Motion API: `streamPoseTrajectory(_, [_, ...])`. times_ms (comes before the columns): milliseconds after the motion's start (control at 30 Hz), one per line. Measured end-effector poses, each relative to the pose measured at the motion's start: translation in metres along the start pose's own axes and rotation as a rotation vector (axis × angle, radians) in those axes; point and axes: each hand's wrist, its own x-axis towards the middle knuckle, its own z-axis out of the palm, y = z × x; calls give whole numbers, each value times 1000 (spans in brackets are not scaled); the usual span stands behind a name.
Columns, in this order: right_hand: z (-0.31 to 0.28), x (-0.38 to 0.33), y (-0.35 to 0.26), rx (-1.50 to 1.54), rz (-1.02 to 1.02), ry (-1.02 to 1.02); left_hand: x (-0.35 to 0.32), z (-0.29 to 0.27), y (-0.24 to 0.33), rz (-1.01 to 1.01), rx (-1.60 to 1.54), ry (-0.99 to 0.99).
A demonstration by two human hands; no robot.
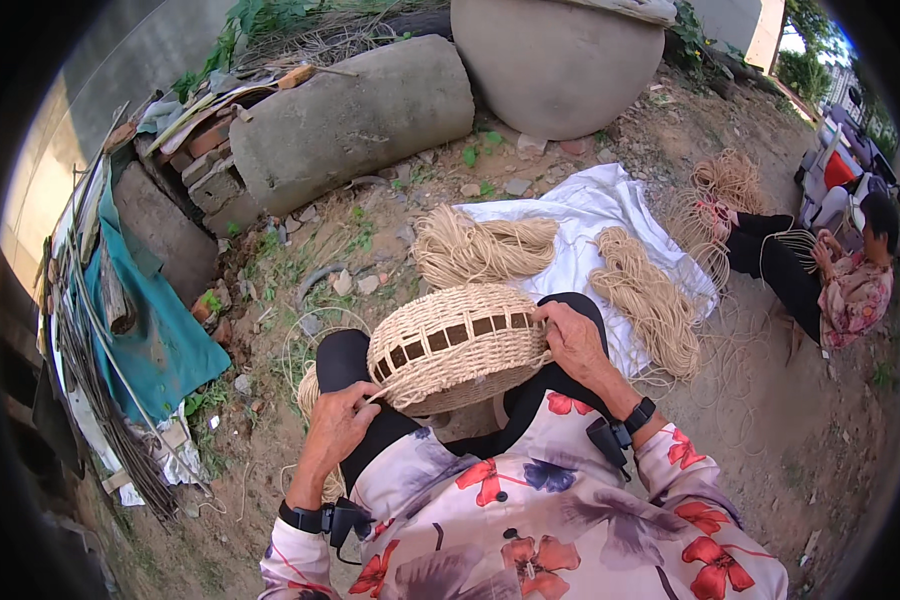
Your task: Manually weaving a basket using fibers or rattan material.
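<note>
A woven basket (460, 375) of pale twisted cord rests on its side across my lap, between my knees. A row of square openings runs along its upper part, with dark gaps showing through. My left hand (342, 425) is at the basket's left end, thumb and fingers pinched on a strand of cord (377, 393) by the weave. At the right end my right hand (577, 345) grips the basket's edge, its fingers bent over the side. Loose cord (308, 390) loops down past my left knee to the ground.
Bundles of tan cord (485, 245) lie on and beside a white sheet (580, 205) ahead. A seated person (855, 270) works with cord at the right. Beyond stand a concrete cylinder (355, 125) and a large round pot (560, 70). Teal cloth (155, 340) and sticks are at the left.
</note>
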Motion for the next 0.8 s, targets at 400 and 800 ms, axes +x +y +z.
streamPoseTrajectory(400, [-51, 61, -183, 743, -298, -319, 21, -68, 137, 374, -970, -46])
streamPoseTrajectory(800, [-25, 33, -133, 432, 41, 22, 64, 3, 107, 175, -831, 188])
